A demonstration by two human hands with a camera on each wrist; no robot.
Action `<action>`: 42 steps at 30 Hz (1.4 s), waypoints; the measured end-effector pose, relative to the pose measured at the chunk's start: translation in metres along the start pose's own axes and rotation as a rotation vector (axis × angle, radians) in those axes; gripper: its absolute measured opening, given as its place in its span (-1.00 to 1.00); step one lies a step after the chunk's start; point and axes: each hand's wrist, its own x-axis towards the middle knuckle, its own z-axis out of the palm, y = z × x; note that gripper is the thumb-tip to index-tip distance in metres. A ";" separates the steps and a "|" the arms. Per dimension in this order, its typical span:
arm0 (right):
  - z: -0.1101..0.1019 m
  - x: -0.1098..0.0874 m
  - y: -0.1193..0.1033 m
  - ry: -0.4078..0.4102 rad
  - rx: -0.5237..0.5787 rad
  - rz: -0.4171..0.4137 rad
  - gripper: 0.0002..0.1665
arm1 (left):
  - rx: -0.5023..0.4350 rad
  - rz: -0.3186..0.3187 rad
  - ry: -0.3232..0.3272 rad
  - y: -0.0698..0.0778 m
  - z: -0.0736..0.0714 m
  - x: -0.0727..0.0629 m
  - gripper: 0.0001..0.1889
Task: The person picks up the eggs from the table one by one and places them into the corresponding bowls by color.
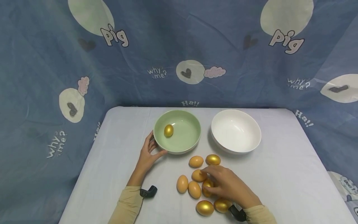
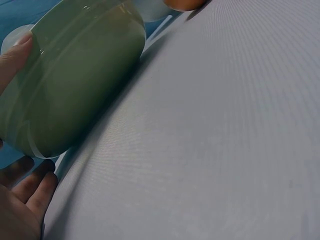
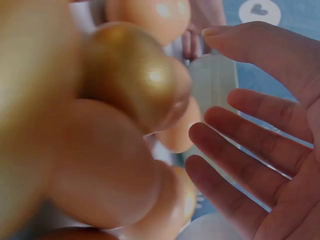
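A green bowl holds one gold egg toward its left side. My left hand is at that bowl's near left, thumb at the rim and the other fingers spread low by its outer wall. Over the loose eggs, my right hand reaches with thumb and fingers apart around a gold egg. A brown egg lies by its fingertips. In the right wrist view the palm faces the eggs with a gap between, and nothing is in its grasp.
A white bowl stands right of the green one. Loose on the white table lie more brown eggs and gold eggs, close together at the front middle. A blue printed cloth hangs behind.
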 end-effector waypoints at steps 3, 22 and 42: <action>0.005 -0.007 0.002 0.023 -0.011 -0.012 -0.49 | 0.001 -0.003 -0.008 0.001 0.000 0.000 0.13; 0.020 -0.019 0.004 0.034 -0.094 0.034 -0.60 | 0.023 -0.027 0.002 0.001 0.001 -0.001 0.17; 0.029 -0.026 0.007 0.017 -0.097 0.023 -0.39 | 0.022 -0.021 -0.004 0.000 0.001 0.000 0.17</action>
